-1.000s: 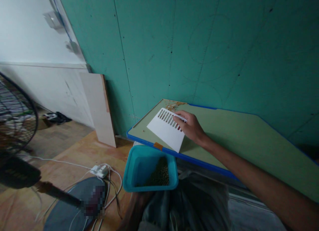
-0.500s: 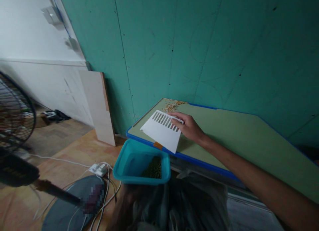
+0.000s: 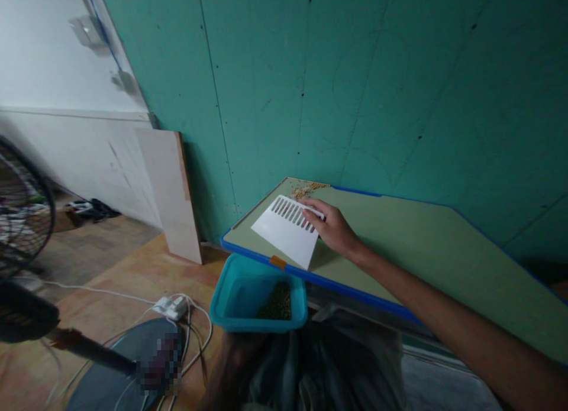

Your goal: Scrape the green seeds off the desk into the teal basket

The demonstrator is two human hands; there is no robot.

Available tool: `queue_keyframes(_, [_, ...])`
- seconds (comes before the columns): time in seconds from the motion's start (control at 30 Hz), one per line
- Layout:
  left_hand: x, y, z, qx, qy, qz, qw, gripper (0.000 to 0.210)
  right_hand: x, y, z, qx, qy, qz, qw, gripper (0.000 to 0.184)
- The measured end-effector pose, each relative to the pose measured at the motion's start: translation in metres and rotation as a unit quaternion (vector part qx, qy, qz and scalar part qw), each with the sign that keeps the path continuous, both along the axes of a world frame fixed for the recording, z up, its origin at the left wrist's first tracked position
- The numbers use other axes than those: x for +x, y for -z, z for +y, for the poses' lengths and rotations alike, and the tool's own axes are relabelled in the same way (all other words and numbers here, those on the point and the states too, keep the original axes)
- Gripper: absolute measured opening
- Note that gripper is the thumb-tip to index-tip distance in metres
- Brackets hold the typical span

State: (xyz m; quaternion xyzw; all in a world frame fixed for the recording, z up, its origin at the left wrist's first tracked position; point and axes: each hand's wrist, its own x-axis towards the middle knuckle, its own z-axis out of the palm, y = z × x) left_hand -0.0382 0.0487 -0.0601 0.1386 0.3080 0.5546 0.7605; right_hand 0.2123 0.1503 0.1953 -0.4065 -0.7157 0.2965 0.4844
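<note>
My right hand [image 3: 335, 227] presses its fingers on a white slotted scraper [image 3: 284, 233], which stands tilted on the green table [image 3: 421, 245] near its blue front-left edge. Behind the scraper, a small heap of pale grains [image 3: 304, 190] lies at the table's far corner. Just below the edge hangs a teal tub [image 3: 235, 281] with green beans [image 3: 279, 301] in it. My left hand [image 3: 235, 363] is dark and blurred under the tub and seems to hold it up.
A standing fan [image 3: 22, 222] fills the left, its base by a white power strip [image 3: 171, 307] with cables on the wooden floor. A pale board [image 3: 171, 192] leans on the teal wall. Dark cloth or a bag [image 3: 337, 363] lies below the table.
The teal tub has shifted a little to the left under the table edge. My right hand and the scraper stay at nearly the same spot on the table. The view has swayed slightly.
</note>
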Motion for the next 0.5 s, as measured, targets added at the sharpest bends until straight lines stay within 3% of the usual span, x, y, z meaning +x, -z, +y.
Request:
queue_keyframes(0.13, [-0.003,-0.022,-0.008,-0.073,-0.004,-0.052,0.996,0.078,-0.002,-0.001,-0.002,-0.005,-0.011,0.008,1.0,0.038])
queue_keyframes(0.23, [0.004,-0.033,-0.013,-0.046,0.036,-0.056,0.997,0.049,0.0,-0.003,-0.002,0.003,-0.002,0.013,1.0,0.036])
queue_keyframes(0.33, [0.018,-0.034,-0.014,-0.028,0.065,-0.058,0.996,0.054,0.002,-0.002,0.0,0.021,0.014,-0.011,1.0,0.037])
queue_keyframes(0.43, [0.028,-0.032,-0.012,-0.051,0.062,-0.09,0.993,0.036,0.003,-0.001,0.0,0.029,0.011,-0.031,0.999,0.042])
queue_keyframes(0.5, [0.029,-0.03,-0.01,-0.069,0.053,-0.106,0.991,0.056,0.002,-0.001,-0.002,0.035,0.008,-0.039,0.999,0.044])
